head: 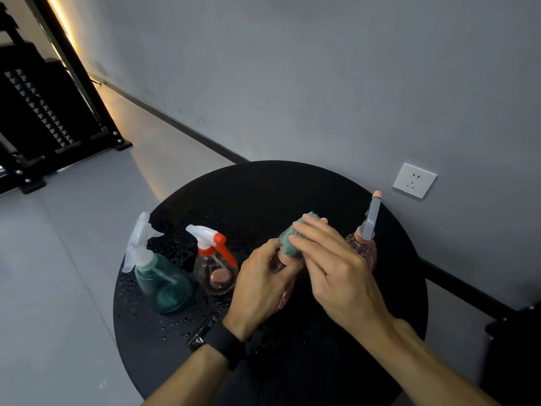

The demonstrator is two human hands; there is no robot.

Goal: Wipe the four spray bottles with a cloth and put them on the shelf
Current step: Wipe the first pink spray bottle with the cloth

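Here left hand (265, 284) grip wraps a pink spray bottle (282, 288) above the wet tabletop (263, 189); right hand (328, 259) grip presses green cloth (289, 241) onto its top. Three more bottles: teal (162, 276), red-trigger (215, 268), pink (366, 244).

Head view, steeply down, close over table (263, 186).

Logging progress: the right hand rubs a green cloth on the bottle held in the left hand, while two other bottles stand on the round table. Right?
Not quite: the head view shows three other bottles standing on the table: teal bottle, red-trigger bottle, pink bottle. The right hand does rub the cloth.
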